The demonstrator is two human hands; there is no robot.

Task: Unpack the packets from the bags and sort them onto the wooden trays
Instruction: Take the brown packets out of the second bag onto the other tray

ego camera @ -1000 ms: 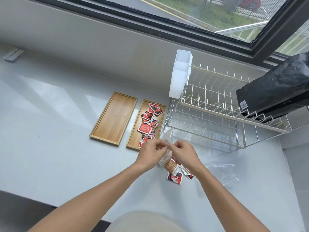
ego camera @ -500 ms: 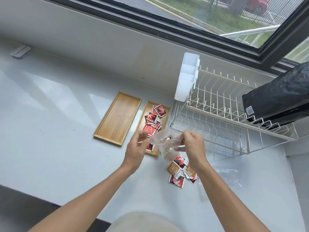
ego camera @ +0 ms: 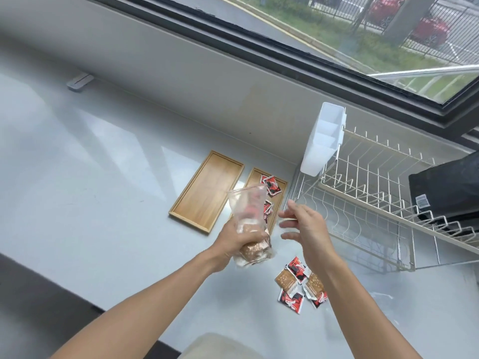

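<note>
The left hand (ego camera: 237, 240) is closed around the lower part of a clear plastic bag (ego camera: 250, 216), and its fingers wrap the bag where some brown packets (ego camera: 252, 251) sit inside. The open mouth of the bag points up and away from the person, above the near end of the right tray. The right hand (ego camera: 304, 230) is spread wide and holds nothing; its fingers stretch toward the bag but stay a little apart from it. Under the right forearm, a small heap of red and brown packets (ego camera: 298, 285) lies loose on the pale surface (ego camera: 103, 229). Farther out, two wooden trays lie side by side: the left tray (ego camera: 207, 191) has nothing in it, and the right tray (ego camera: 278, 200) carries red packets (ego camera: 270, 185), partly hidden behind the bag. To the right of the trays stands a wire dish rack (ego camera: 375, 203) with a white plastic holder (ego camera: 324, 142) on its corner, and a black bag (ego camera: 445, 190) rests on the rack.
</note>
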